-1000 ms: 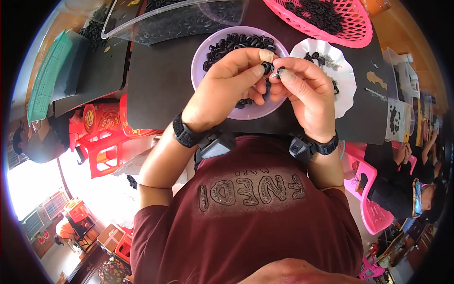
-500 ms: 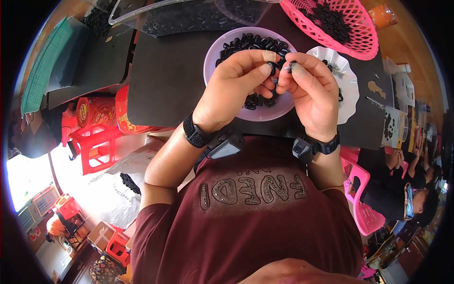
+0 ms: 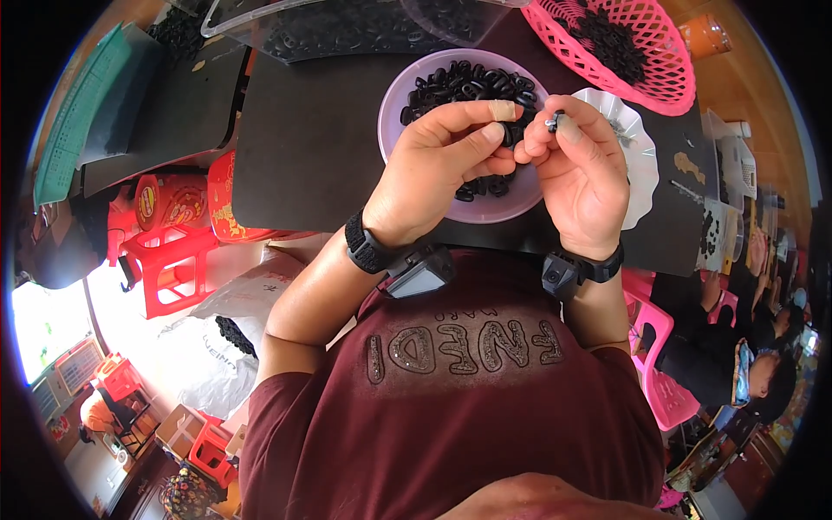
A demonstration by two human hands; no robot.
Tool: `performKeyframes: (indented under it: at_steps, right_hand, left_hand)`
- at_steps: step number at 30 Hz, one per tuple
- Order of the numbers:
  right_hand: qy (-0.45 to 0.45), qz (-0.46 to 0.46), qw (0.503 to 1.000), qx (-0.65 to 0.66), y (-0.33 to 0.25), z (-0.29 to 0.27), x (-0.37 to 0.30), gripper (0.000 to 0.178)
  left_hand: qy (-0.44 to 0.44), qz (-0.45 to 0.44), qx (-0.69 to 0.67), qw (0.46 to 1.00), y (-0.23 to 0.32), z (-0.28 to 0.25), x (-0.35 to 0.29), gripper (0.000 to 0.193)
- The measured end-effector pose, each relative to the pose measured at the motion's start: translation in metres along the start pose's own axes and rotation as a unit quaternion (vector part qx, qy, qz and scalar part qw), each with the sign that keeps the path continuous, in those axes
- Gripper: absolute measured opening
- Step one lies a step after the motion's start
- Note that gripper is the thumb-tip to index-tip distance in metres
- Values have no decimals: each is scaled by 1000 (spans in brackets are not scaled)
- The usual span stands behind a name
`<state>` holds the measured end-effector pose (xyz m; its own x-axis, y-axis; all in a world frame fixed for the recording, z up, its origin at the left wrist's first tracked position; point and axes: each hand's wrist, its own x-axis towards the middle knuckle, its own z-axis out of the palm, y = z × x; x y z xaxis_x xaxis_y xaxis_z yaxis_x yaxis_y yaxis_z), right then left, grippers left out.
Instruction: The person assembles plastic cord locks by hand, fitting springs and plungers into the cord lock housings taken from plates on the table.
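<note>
Person seated at a dark table [image 3: 303, 165], both hands raised over the near side of a pale purple bowl [image 3: 386, 121] heaped with black oval pieces [image 3: 468, 80]. Left hand [image 3: 438, 156]: thumb and taped forefinger together, clamped on a black piece [image 3: 511, 135], much of it hidden by the fingers. Right hand [image 3: 585, 178]: thumb and forefinger pinched on a small dark part [image 3: 555, 121] with a bright, metallic-looking bit; its exact form too small to tell. The two held items sit near each other, apart by a narrow gap, above the bowl. Main hazard, as judged: a drop. Right grip looks to be at the fingertips only, on something tiny and probably slick, so a slight roll of the thumb could flick it out; falling among so many dark pieces, it would be hard to find. Left grip likely steadier, though the tape [image 3: 503, 110] on the forefinger may dull feel and let the piece turn unnoticed. Poor sight could add misalignment if the two were brought together, since fingers cover most of both. White scalloped plate [image 3: 642, 178] lies just beside the bowl, partly behind the right hand; a low sweep of that hand might catch its rim. Bulky wrist device [image 3: 422, 273] on the left could also knock the table edge if lowered.
</note>
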<state>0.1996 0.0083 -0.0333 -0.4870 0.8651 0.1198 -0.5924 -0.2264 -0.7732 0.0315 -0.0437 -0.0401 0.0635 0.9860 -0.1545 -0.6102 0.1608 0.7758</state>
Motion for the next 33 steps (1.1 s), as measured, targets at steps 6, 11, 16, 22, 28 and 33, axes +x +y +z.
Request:
performKeyframes:
  at_steps: [6, 11, 16, 22, 28, 33]
  right_hand:
    - [2, 2, 1000, -27, 0, 0, -2, 27]
    - [-3, 0, 1000, -18, 4, 5, -3, 27]
    - [-1, -13, 1000, 16, 7, 0, -1, 26]
    - [-8, 11, 1000, 20, 5, 0, -5, 25]
    - [-5, 41, 997, -58, -4, 0, -4, 23]
    - [-5, 30, 959, -281, -22, 2, 6, 18]
  left_hand:
    - [-42, -19, -39, 998, -1, -10, 4, 21]
    - [-20, -10, -24, 999, -5, -5, 3, 18]
    - [19, 14, 51, 998, -3, 0, 1, 19]
    - [1, 16, 76, 997, 2, -1, -1, 20]
    - [31, 62, 184, 980, 9, -8, -1, 18]
    - [34, 100, 173, 979, 15, -8, -3, 19]
